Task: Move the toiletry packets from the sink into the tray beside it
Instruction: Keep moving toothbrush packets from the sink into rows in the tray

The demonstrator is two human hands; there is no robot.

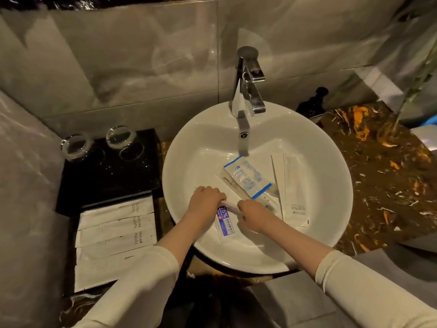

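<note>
White porcelain forms the round sink point(314, 230), and every place below is given from it. Inside the bowl, near its front-left wall, the left hand point(206, 201) has its fingers curled over one end of a long slim packet point(229, 206), gripping it, while the right hand point(254, 215) is curled round the other end of that same packet — both hands hold it low in the bowl. Just under them lies a small sachet point(223, 222) with blue and purple print and a large "75%" on it, flat on the bowl's floor. Towards the middle of the sink a clear blue-edged packet point(247, 177) lies across another long white sleeve point(267, 200), and against the right inner wall rest two tall white packets point(294, 192), side by side. At the back rim stands a chrome tap point(248, 91), its spout reaching over the bowl. To the left of the sink sits a black tray point(106, 176); its near part carries a row of white toothbrush packets point(115, 229) lying flat, and its far part bears two upturned glasses point(99, 143). Behind the sink on the right stands a dark bottle point(312, 106) — on a brown, orange-veined counter point(390, 185)
</note>
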